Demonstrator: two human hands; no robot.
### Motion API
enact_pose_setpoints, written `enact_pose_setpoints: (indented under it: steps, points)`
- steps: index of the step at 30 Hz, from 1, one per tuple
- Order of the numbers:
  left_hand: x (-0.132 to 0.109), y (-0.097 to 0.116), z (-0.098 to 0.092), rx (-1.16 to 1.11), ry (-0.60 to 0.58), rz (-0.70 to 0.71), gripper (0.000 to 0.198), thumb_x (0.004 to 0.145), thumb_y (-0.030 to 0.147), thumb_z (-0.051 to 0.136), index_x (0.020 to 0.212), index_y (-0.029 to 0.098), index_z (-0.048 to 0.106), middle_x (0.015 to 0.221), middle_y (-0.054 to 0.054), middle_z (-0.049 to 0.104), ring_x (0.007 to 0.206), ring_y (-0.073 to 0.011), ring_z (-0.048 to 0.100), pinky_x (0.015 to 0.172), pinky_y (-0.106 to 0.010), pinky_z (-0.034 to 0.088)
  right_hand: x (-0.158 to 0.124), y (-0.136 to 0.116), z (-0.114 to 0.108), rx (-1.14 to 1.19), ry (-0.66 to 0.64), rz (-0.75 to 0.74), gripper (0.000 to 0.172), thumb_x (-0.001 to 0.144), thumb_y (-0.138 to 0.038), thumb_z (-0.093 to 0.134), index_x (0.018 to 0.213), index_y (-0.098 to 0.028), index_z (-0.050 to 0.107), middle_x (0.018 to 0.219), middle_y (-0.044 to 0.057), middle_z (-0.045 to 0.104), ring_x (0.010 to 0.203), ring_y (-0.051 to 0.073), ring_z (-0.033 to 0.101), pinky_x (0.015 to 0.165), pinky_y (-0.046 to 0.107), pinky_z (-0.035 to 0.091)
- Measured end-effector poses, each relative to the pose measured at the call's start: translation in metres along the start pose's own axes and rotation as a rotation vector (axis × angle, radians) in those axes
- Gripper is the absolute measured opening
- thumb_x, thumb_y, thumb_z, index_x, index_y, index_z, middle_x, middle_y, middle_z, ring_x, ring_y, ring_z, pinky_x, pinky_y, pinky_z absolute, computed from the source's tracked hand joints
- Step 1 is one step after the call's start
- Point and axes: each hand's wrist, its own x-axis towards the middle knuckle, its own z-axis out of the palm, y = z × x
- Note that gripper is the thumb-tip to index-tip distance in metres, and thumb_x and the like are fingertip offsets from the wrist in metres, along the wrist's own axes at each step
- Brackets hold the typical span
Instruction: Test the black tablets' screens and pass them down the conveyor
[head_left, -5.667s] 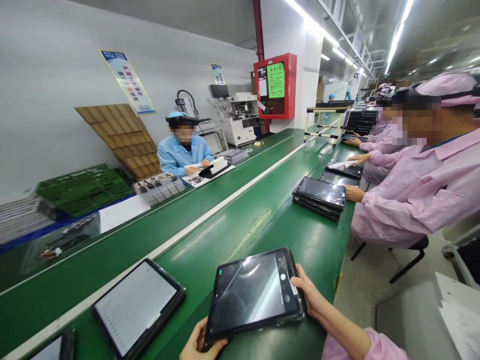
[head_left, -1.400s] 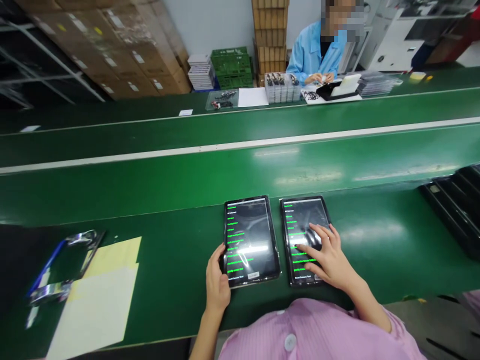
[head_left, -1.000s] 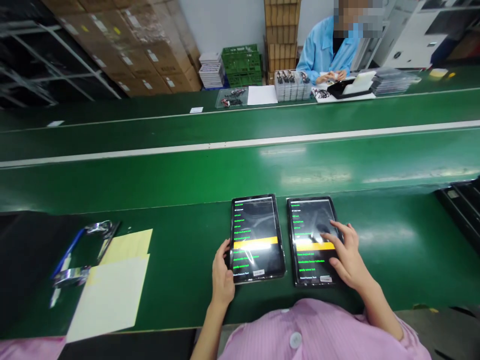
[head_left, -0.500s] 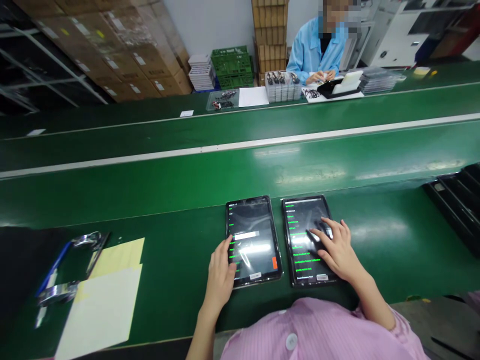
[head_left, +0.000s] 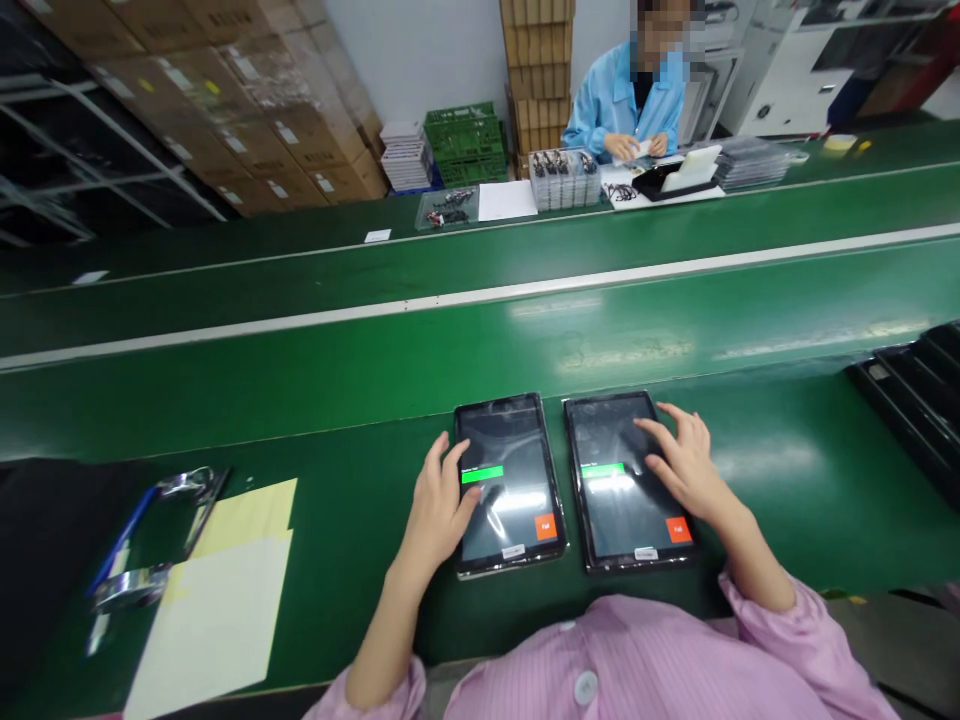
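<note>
Two black tablets lie side by side on the green bench, screens up. The left tablet (head_left: 510, 510) shows a green bar and an orange box at its lower right. On the right tablet (head_left: 615, 520) there is a similar green bar and an orange box marked "Fail". My left hand (head_left: 439, 500) is at the left tablet's left edge, fingers apart, thumb and index finger over the screen. My right hand (head_left: 690, 465) reaches over the right tablet's right edge with its fingers spread. Neither hand grips anything; whether the fingertips touch the glass I cannot tell.
At left lie pale yellow paper sheets (head_left: 217, 610), a blue pen (head_left: 124, 535) and shiny metallic pieces. Black stacked items (head_left: 915, 410) stand at the right. Across the bench, a person in a blue jacket (head_left: 626, 100) works near clear trays (head_left: 566, 180).
Both screens have switched from earlier displays, the right one a green text list, to a green bar with an orange box. My left hand has moved up slightly; my right hand has shifted up and right.
</note>
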Motion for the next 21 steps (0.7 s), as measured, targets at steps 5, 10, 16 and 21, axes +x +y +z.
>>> enact_pose_setpoints:
  steps: [5, 10, 16, 21]
  points:
    - [0.083, 0.013, 0.008, 0.036, -0.153, 0.294, 0.073, 0.096, 0.063, 0.041, 0.150, 0.018, 0.023, 0.155, -0.024, 0.027, 0.146, -0.0366, 0.031, 0.113, -0.058, 0.035, 0.053, 0.028, 0.025, 0.145, 0.021, 0.132, 0.055, 0.102, -0.056, 0.023, 0.131, -0.029, 0.061, 0.135, 0.015, 0.043, 0.125, 0.036, 0.041, 0.102, 0.063, 0.037]
    - [0.113, 0.038, 0.031, 0.135, -0.236, 0.444, 0.073, 0.095, 0.059, 0.047, 0.151, 0.019, 0.023, 0.152, -0.023, 0.037, 0.143, -0.0353, 0.037, 0.114, -0.059, 0.031, 0.055, 0.038, 0.032, 0.181, 0.052, 0.145, 0.059, 0.101, -0.061, 0.022, 0.122, -0.034, 0.070, 0.136, 0.013, 0.043, 0.125, 0.036, 0.039, 0.102, 0.063, 0.036]
    - [0.095, 0.050, 0.024, 0.186, -0.291, 0.469, 0.067, 0.093, 0.057, 0.054, 0.148, 0.023, 0.038, 0.132, -0.018, 0.055, 0.120, -0.0330, 0.057, 0.098, -0.050, 0.044, 0.043, 0.036, 0.020, 0.232, 0.054, 0.041, 0.064, 0.103, -0.058, 0.022, 0.095, -0.029, 0.079, 0.137, 0.010, 0.045, 0.128, 0.033, 0.039, 0.108, 0.059, 0.034]
    - [0.100, 0.042, 0.029, 0.238, -0.217, 0.464, 0.065, 0.094, 0.060, 0.047, 0.145, 0.020, 0.044, 0.148, -0.021, 0.043, 0.137, -0.0405, 0.041, 0.111, -0.066, 0.023, 0.045, 0.036, 0.028, 0.248, 0.108, 0.135, 0.065, 0.100, -0.065, 0.022, 0.122, -0.028, 0.071, 0.133, 0.014, 0.047, 0.125, 0.035, 0.041, 0.103, 0.062, 0.037]
